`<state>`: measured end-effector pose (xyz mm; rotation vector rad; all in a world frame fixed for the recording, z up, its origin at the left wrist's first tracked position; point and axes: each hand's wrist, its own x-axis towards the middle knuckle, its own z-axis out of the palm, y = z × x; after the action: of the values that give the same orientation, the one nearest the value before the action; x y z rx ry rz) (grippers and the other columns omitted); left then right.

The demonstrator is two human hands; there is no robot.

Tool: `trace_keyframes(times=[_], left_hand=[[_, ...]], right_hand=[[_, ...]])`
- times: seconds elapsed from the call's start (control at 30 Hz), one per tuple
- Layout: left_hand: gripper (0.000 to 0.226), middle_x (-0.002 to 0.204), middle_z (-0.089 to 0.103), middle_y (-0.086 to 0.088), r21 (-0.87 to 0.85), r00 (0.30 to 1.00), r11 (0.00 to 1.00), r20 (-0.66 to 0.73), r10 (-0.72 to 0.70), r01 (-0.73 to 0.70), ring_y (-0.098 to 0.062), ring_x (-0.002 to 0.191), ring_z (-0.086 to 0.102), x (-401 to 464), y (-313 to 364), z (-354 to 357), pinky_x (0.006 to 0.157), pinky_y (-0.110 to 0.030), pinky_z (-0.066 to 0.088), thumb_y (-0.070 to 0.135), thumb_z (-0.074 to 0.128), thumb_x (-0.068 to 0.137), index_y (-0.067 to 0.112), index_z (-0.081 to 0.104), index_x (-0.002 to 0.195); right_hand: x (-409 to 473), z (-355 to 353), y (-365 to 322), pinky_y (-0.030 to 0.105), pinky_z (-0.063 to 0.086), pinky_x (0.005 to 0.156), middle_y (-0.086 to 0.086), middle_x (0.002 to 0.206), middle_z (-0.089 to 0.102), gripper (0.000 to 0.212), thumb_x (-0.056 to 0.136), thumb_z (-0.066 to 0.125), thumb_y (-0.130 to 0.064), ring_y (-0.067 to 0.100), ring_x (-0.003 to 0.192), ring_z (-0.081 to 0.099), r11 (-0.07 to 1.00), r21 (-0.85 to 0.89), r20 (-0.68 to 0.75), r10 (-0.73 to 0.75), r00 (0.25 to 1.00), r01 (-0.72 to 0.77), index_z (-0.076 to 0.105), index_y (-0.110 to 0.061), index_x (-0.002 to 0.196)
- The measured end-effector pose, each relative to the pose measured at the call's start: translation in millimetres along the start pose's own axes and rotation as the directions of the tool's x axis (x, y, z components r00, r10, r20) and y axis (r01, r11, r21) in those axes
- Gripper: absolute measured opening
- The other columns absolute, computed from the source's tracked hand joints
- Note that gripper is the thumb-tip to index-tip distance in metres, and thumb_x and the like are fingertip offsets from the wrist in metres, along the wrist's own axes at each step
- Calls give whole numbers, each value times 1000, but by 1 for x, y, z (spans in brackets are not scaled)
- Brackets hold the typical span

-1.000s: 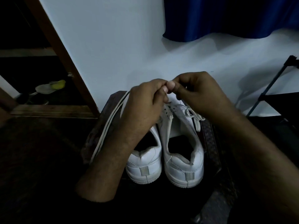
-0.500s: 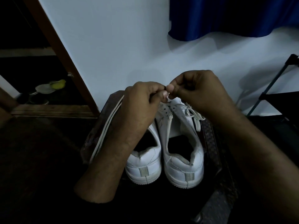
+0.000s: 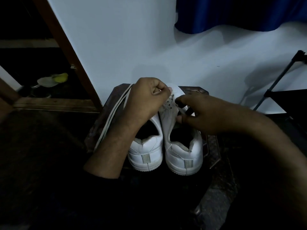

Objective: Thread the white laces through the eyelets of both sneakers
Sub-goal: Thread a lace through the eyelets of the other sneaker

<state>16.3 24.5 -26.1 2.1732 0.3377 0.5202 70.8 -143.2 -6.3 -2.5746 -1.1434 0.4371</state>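
Observation:
Two white sneakers stand side by side with heels toward me, the left sneaker (image 3: 146, 155) and the right sneaker (image 3: 182, 156). My left hand (image 3: 146, 98) is curled above the left sneaker's front and pinches a white lace end near the right sneaker's eyelets (image 3: 169, 103). My right hand (image 3: 204, 113) lies low over the right sneaker's lacing, fingers bent at the tongue; whether it holds lace is hidden. A loose white lace (image 3: 113, 117) lies along the mat left of the left sneaker.
The sneakers stand on a dark patterned mat (image 3: 216, 146) against a pale wall (image 3: 132, 39). A wooden door frame (image 3: 66, 52) stands at the left, a blue curtain (image 3: 232, 12) hangs upper right, and a black metal rack (image 3: 282, 90) is at the right.
My hands have come apart. The right hand dropped from the shared pinch down onto the right sneaker's lacing, while the left hand stayed up with the lace end.

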Motion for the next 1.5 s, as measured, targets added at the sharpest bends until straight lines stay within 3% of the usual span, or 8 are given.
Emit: trace_keyframes(times=[0.17,0.43,0.73,0.97,1.2,1.3,1.43,1.5], left_hand=[[16,80,77,6,34,998,999,60,7,-9,-5,67,71,4,-9,6,65,-18,56,32,77,91,17,78,85],[12,84,78,-7,-44,991,995,110,-82,87,-26,83,75,15,-15,16,81,-45,62,23,77,92,13,79,86],[18,77,72,9,138,988,987,118,-98,82,-20,86,71,24,-8,28,83,-41,60,38,76,89,23,76,79],[22,99,73,3,360,994,931,59,-93,66,-23,96,67,21,3,32,81,-36,57,39,68,95,19,72,87],[30,71,72,-3,183,984,981,151,-99,71,-22,79,70,23,-5,27,80,-41,59,38,70,93,13,74,76],[37,77,71,-16,113,976,992,206,-75,52,-32,77,68,22,-10,23,80,-49,58,35,63,99,5,72,78],[22,72,72,0,91,964,995,264,7,-32,-12,67,67,20,-16,17,73,-34,57,30,67,98,14,76,85],[9,72,70,11,94,950,992,309,50,-83,2,66,63,17,-14,13,68,-21,49,33,74,93,26,74,88]], right_hand=[[-7,-11,8,45,49,93,8,117,65,33,92,62,-16,22,103,63,995,97,-36,0,999,4,61,-9,124],[25,22,6,25,41,69,9,97,73,22,90,60,-25,29,94,66,976,142,-460,214,862,-166,75,-16,105],[33,17,28,52,62,73,21,84,74,23,81,60,-1,38,82,72,709,690,-198,377,905,-145,79,-14,85],[33,20,29,34,53,64,25,92,73,25,88,59,3,26,70,64,655,742,-147,364,920,-141,77,-14,84],[31,25,36,31,58,63,5,84,76,39,102,53,-42,13,69,68,533,844,-159,359,920,-63,77,-18,83],[36,32,40,49,59,69,16,88,76,23,94,68,-35,22,72,66,646,763,-252,312,916,-10,75,-13,89],[40,31,36,12,42,61,-9,73,65,12,95,66,-24,10,69,60,908,419,-475,214,854,5,65,-22,83],[41,28,35,19,45,67,-7,79,64,10,96,57,-18,16,78,62,944,329,-592,175,786,38,60,-21,87]])
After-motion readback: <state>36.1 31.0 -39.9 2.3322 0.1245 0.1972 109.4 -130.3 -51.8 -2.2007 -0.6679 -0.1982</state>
